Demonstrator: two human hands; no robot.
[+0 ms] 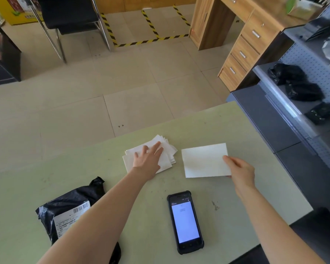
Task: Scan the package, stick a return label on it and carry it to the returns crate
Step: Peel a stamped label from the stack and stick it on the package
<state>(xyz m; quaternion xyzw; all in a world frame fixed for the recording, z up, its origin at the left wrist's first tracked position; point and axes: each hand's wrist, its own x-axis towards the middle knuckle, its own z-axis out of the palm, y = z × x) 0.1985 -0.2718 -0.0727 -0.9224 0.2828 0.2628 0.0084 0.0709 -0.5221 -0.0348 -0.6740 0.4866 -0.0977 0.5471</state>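
Note:
A black plastic package [65, 210] with a white barcode label lies at the near left of the pale green table [27, 187], partly under my left forearm. My left hand [148, 158] rests flat, fingers spread, on a loose stack of white labels [168, 147]. My right hand [240, 169] pinches the right edge of a single white label [204, 161] just above the table. A handheld scanner [185, 221] with a lit screen lies face up at the near middle.
A grey metal shelf [271, 119] at the right holds black bagged parcels [293, 82]. A wooden desk with drawers [242, 50] stands behind it. A black chair [69, 18] and yellow-black floor tape [149, 40] are across the tiled floor.

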